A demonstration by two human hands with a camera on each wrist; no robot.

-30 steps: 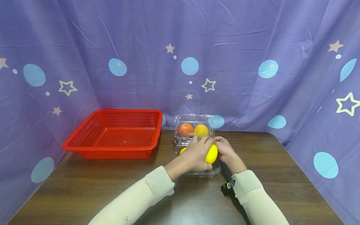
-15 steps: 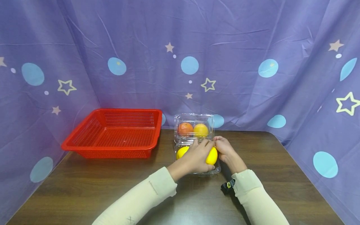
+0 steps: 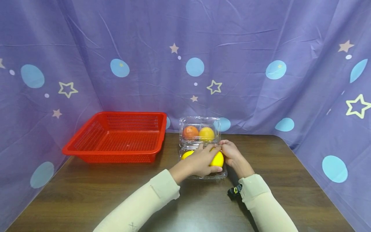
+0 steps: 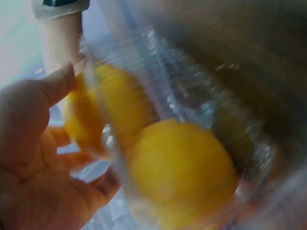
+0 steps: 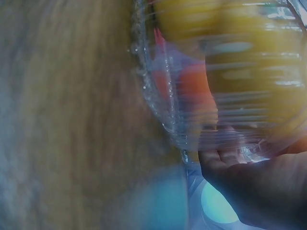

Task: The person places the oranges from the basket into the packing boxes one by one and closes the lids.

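Observation:
In the head view a clear plastic clamshell box [image 3: 216, 174] stands on the table with yellow fruit in its front part. My left hand [image 3: 199, 162] reaches over it and holds a yellow lemon [image 3: 217, 159], thumb on the near side and fingers on the far side. Another yellow fruit [image 3: 186, 155] shows partly beneath the left hand. My right hand [image 3: 232, 154] pinches the box's right edge, beside the lemon. The left wrist view, blurred, shows the left hand [image 4: 53, 153] around a yellow fruit at the plastic wall.
Behind the front part, an orange-red fruit [image 3: 190, 132] and a yellow round fruit [image 3: 206, 134] show through clear plastic; I cannot tell whether they lie inside or behind it. A red mesh basket [image 3: 116, 158] stands at the left. A purple curtain [image 3: 246, 96] hangs behind the table [image 3: 275, 180].
The left hand has shifted slightly over the box, and its thumb has moved up along the lemon's near side. The right hand has stayed at the box edge.

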